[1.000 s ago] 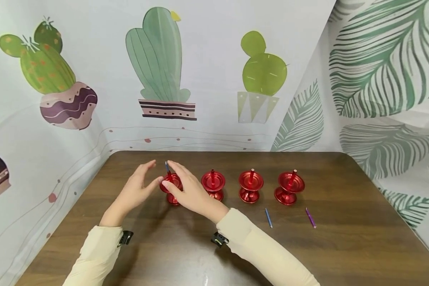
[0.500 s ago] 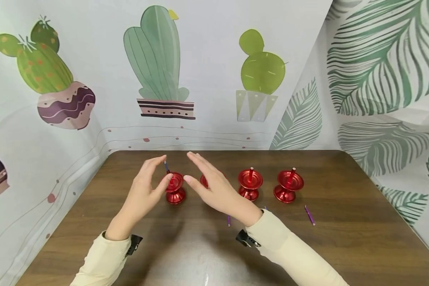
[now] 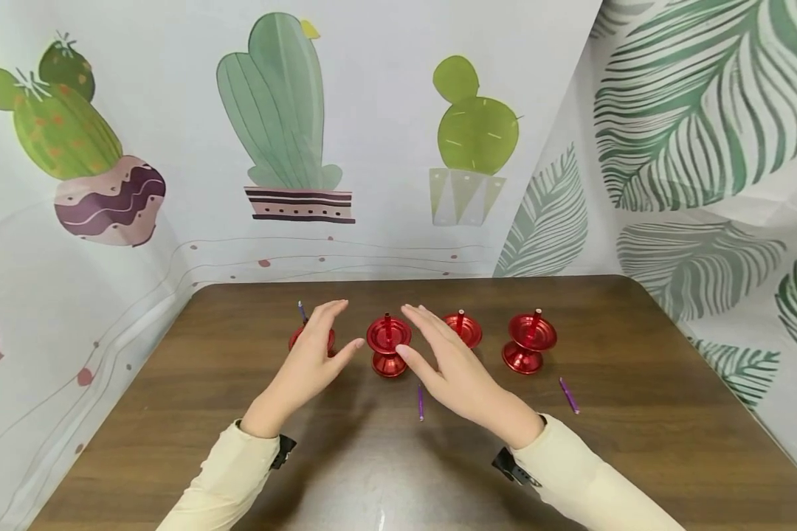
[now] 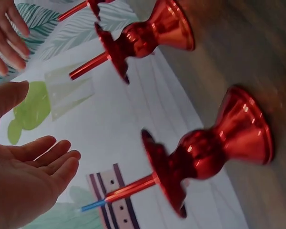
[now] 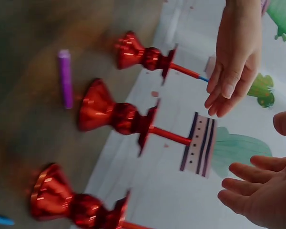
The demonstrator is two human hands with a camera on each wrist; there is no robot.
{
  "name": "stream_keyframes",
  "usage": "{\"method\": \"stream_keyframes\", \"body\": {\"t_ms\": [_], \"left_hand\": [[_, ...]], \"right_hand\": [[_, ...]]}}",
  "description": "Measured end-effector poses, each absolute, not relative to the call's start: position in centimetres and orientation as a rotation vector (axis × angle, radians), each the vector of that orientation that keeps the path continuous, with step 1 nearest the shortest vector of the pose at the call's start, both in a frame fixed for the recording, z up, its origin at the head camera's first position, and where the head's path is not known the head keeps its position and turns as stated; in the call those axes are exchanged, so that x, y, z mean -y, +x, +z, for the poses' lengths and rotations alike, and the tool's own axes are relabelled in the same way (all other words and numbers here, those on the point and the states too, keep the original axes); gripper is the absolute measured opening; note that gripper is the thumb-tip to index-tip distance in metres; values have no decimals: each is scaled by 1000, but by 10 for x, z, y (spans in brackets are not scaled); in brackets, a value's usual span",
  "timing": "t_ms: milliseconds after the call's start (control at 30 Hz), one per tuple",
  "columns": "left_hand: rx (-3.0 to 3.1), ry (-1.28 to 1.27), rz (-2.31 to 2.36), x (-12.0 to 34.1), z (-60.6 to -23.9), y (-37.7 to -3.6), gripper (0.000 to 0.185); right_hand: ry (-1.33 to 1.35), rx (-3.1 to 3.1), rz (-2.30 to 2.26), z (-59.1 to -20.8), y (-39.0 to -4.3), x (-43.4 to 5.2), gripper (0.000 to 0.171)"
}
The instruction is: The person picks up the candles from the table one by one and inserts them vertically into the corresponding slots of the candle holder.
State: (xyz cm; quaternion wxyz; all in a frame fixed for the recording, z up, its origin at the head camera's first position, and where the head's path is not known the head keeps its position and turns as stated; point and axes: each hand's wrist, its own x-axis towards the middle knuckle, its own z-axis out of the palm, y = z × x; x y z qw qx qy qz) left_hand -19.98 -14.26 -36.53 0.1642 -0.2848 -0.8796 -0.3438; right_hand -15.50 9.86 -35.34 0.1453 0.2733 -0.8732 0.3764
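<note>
My left hand (image 3: 305, 372) hovers over the table with nothing in it, its fingers in front of the leftmost red candle holder (image 4: 205, 151) in the head view. A thin blue candle (image 4: 93, 205) stands in that holder's red tube. The second red holder (image 3: 388, 338) shows between my two hands, its tube bare. My right hand (image 3: 461, 380), also holding nothing, is raised just right of it and partly covers the third holder (image 3: 468, 330). Thumb and fingers stand apart on both hands.
A fourth red holder (image 3: 530, 335) stands at the right of the row. On the brown table (image 3: 637, 472) lie a purple candle (image 3: 421, 403) near the second holder, another purple candle (image 3: 569, 396) farther right, and a blue one (image 5: 1, 219).
Both hands have moved right from the leftmost holder, which now keeps the blue candle without a hand around it. The second holder has come into view between them.
</note>
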Motion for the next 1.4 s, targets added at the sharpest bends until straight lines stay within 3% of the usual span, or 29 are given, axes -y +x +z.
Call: {"method": "stream_keyframes", "body": {"t_ms": [700, 1400], "left_hand": [[2774, -809, -1103, 113, -398, -226, 81], [2828, -820, -1077, 107, -405, -235, 77]], "right_hand": [[589, 2805, 662, -405, -140, -107, 68], [499, 3063, 517, -423, -146, -91, 66]]}}
